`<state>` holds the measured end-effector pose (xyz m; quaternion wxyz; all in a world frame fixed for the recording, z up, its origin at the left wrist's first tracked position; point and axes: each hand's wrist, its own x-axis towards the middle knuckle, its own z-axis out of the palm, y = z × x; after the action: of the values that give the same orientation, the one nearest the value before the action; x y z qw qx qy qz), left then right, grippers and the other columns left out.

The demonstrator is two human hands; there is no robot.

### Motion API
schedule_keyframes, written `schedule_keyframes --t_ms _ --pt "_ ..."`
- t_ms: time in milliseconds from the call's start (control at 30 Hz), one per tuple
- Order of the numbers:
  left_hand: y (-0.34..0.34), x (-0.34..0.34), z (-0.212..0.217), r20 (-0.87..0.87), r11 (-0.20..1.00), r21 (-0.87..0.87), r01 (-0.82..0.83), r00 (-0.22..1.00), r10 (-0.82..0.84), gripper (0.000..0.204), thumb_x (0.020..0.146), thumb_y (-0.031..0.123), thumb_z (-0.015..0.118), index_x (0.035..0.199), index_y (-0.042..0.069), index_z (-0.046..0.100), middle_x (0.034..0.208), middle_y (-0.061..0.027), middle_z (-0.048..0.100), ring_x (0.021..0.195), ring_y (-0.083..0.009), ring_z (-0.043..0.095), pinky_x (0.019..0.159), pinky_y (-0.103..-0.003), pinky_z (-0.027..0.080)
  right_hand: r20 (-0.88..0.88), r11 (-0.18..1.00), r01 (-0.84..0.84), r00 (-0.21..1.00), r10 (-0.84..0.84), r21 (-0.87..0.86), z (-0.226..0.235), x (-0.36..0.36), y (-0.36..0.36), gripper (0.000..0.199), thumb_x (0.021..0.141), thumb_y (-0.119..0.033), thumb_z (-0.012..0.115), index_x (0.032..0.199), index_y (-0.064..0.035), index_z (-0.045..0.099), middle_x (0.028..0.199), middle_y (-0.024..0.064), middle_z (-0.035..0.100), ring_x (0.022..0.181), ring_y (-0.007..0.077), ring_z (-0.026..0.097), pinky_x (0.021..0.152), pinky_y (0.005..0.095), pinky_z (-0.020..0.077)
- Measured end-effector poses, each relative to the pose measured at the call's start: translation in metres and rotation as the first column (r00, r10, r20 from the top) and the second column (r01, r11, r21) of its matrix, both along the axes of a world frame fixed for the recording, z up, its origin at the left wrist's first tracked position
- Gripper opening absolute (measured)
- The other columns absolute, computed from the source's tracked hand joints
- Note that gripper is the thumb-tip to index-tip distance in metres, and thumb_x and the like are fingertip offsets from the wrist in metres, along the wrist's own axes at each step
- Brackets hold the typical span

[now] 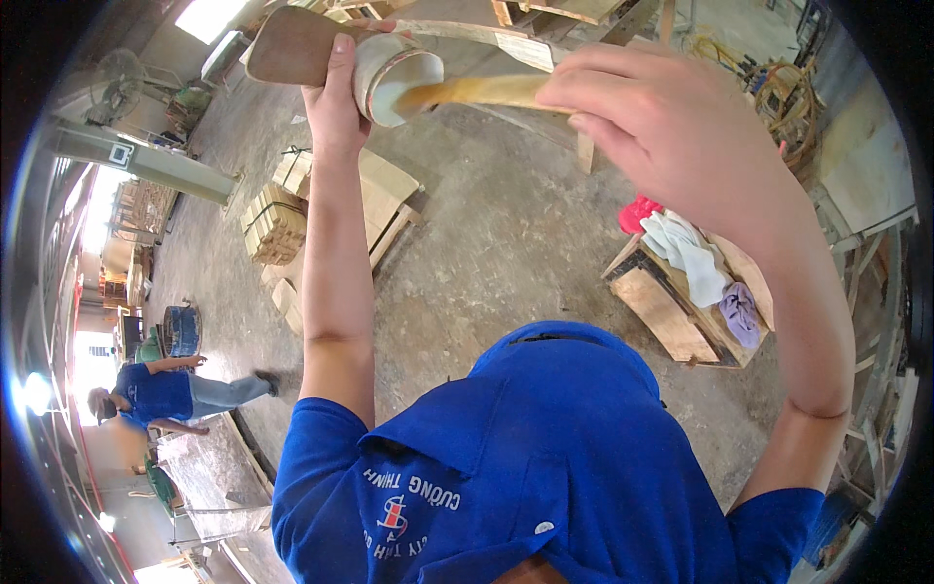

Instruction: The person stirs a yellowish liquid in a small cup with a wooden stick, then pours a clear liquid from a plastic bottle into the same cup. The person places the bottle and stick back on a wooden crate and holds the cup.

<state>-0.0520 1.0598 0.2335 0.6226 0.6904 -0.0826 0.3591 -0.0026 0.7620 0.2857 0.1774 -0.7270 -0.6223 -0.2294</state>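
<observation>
In the hands (336, 107) (657, 112), white cup (370, 70), tan stick (486, 91) at its mouth

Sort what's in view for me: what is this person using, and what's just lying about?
In use:
white round container and flat brown piece, in the left hand
yellowish stick-like tool, in the right hand

Lying about, apparently:
bundled wood strips
white cloth
purple cloth

Our left hand (338, 105) has the cup (368, 76), a panel (290, 49) to its left; the tool (491, 91) in our right hand (657, 107) ends at the cup's mouth. Slats (274, 224) lie left of us, cloths (689, 255) on a crate (664, 316) to our right.
</observation>
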Motion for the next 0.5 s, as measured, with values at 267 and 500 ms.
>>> schedule_keyframes --t_ms 267,500 --pt "0.027 -0.013 0.010 -0.085 0.997 -0.008 -0.079 0.993 0.078 0.028 0.094 0.021 0.051 0.112 -0.001 0.052 0.100 -0.0169 0.064 0.089 -0.0227 0.064 0.076 -0.034 0.055 -0.005 0.989 -0.035 0.999 0.037 0.143 -0.062 0.016 0.040 0.021 0.082 -0.011 0.057 0.102 -0.0143 0.064 0.097 -0.0008 0.064 0.070 0.0208 0.061 0.062 0.0319 0.0496" --pt "0.044 -0.028 0.016 -0.380 0.996 0.069 -0.065 0.921 0.086 0.031 0.093 0.024 0.052 0.112 -0.001 0.053 0.100 -0.0149 0.065 0.085 -0.0191 0.065 0.073 -0.031 0.054 -0.006 0.986 -0.045 0.999 0.046 0.159 -0.064 -0.002 0.043 0.022 0.081 -0.011 0.058 0.103 -0.0127 0.064 0.103 -0.0001 0.063 0.081 0.0226 0.060 0.069 0.0339 0.0507"
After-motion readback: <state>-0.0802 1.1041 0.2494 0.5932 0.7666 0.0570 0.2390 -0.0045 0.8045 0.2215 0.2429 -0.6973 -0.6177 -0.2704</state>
